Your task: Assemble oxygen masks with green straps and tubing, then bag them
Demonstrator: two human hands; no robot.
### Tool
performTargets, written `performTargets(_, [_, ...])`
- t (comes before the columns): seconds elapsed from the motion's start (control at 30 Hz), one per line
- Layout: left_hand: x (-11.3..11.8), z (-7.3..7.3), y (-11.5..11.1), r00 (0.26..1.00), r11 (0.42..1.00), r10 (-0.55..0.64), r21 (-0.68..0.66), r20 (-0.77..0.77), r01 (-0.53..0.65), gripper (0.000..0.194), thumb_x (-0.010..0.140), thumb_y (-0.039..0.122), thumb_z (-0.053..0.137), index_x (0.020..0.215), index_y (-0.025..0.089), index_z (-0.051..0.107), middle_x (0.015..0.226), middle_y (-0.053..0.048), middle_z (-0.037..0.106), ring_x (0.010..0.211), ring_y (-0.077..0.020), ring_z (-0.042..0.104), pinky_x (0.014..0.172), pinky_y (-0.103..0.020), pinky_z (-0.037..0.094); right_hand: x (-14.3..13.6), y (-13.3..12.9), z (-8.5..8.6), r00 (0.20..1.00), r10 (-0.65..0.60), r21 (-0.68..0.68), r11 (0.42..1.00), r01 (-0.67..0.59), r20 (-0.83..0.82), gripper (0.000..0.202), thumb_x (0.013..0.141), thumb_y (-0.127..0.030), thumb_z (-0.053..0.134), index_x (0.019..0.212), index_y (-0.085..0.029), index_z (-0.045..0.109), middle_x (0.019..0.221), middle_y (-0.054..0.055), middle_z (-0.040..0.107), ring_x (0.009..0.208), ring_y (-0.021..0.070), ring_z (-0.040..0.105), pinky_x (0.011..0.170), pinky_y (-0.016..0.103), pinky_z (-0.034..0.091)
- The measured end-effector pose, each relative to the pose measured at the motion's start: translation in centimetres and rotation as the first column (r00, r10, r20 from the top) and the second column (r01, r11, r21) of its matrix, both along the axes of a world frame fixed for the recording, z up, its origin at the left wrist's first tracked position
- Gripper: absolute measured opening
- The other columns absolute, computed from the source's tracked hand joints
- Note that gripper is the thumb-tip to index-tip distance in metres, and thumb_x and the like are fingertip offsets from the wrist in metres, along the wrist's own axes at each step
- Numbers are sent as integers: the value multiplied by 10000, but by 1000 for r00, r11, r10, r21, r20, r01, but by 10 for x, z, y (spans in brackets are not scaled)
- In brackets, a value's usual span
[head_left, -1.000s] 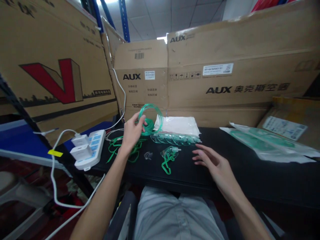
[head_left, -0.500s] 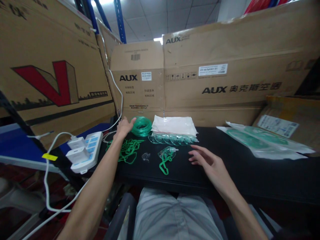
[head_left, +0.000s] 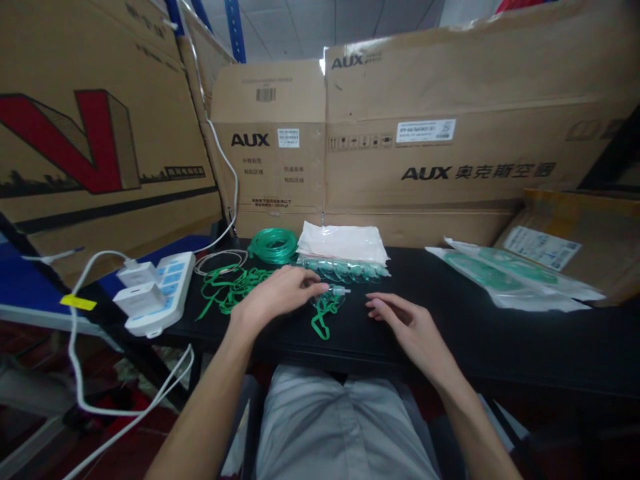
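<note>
Left hand (head_left: 277, 297) swung from by the green coil (head_left: 273, 248) to the mask (head_left: 335, 297) near the counter's (head_left: 500, 347) front edge, can't tell if it's gripping. Right hand (head_left: 413, 330) hovers nearby, fingers apart.

And across the tabletop (head_left: 480, 343) we go: far left, the power strip (head_left: 173, 293), with plugs (head_left: 139, 300) in it. Right of that, straps (head_left: 230, 287), a thin cable (head_left: 220, 257) just behind them, and the tubing (head_left: 273, 246) behind and to the right. Next along, packets (head_left: 343, 241), a row of masks (head_left: 350, 271) right before them, and one single mask (head_left: 333, 299) nearer the front edge. Over right, well apart, overlapping bags (head_left: 510, 273), a box (head_left: 560, 233) behind them; big cartons (head_left: 425, 133) stand across the back.
</note>
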State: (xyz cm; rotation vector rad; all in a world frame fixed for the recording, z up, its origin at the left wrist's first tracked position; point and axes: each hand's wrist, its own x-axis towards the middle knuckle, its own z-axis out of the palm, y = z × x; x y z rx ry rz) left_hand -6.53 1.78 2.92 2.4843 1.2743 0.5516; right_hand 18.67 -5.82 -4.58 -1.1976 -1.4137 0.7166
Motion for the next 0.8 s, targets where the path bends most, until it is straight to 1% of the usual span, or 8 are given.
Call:
performTargets(0.1, [16, -15, -3, 995, 997, -72, -42, -71, 69, 449, 887, 544, 641, 1190, 227, 734, 1074, -74, 772, 1010, -273, 702, 826, -290, 492, 0, 1, -3, 1000, -7, 2, 1000, 7, -12, 405, 868, -508, 682, 1110, -190, 747, 1030, 91, 771, 886, 226, 726, 834, 348, 575])
performTargets(0.17, [25, -19, -5, 989, 991, -129, -33, -75, 127, 446, 886, 534, 656, 1195, 220, 723, 1087, -80, 759, 1042, -274, 683, 854, -294, 484, -1, 2, -4, 1000, -5, 7, 1000, 5, -21, 440, 841, -499, 715, 1161, -197, 732, 1090, 97, 762, 941, 242, 725, 841, 353, 582])
performTargets(0.27, [38, -20, -10, 975, 974, -223, 28, -3, 223, 405, 915, 530, 630, 1166, 226, 723, 1118, -72, 735, 1082, -263, 654, 880, -289, 470, -3, 2, -6, 1000, 24, 10, 1000, -25, 12, 476, 798, -483, 765, 1184, -208, 726, 1148, 97, 752, 993, 268, 723, 889, 386, 585])
performTargets(0.4, [48, -19, -15, 938, 945, -326, 67, 118, 320, 351, 920, 465, 658, 1169, 224, 713, 1120, -54, 720, 1046, -223, 647, 901, -275, 457, -2, 4, -9, 999, 38, 10, 999, -38, 11, 419, 775, -470, 790, 1100, -208, 752, 1124, 88, 766, 1054, 297, 712, 977, 430, 555])
performTargets(0.5, [46, -17, -12, 917, 946, -307, -19, 254, 322, 412, 905, 501, 664, 1208, 223, 694, 1124, -35, 724, 932, -183, 668, 837, -253, 477, 0, 5, -11, 998, 7, 39, 999, -4, -59, 418, 763, -457, 801, 1084, -195, 751, 1125, 90, 765, 1049, 297, 713, 982, 434, 555])
performTargets(0.6, [41, -17, -6, 933, 955, -204, -150, 297, 257, 489, 921, 621, 561, 1084, 195, 739, 960, -29, 753, 850, -189, 678, 773, -260, 484, 0, 5, -11, 996, -16, 47, 999, 20, -86, 435, 763, -439, 808, 1115, -191, 745, 1164, 91, 755, 1062, 292, 713, 1005, 438, 547])
performTargets(0.67, [39, -19, -2, 928, 929, -203, -239, 313, 283, 556, 940, 648, 493, 968, 160, 759, 859, -38, 751, 813, -194, 678, 764, -267, 488, -1, 4, -11, 996, -20, 42, 999, 24, -88, 449, 770, -434, 806, 1144, -194, 741, 1196, 88, 747, 1092, 295, 706, 1034, 444, 533])
performTargets(0.8, [39, -26, 3, 882, 853, -241, -346, 404, 391, 525, 946, 587, 526, 933, 117, 759, 892, -59, 756, 815, -188, 668, 771, -258, 495, -3, 2, -11, 998, -31, 19, 999, 32, -62, 463, 780, -426, 801, 1180, -202, 742, 1224, 81, 741, 1138, 310, 693, 1065, 459, 517])
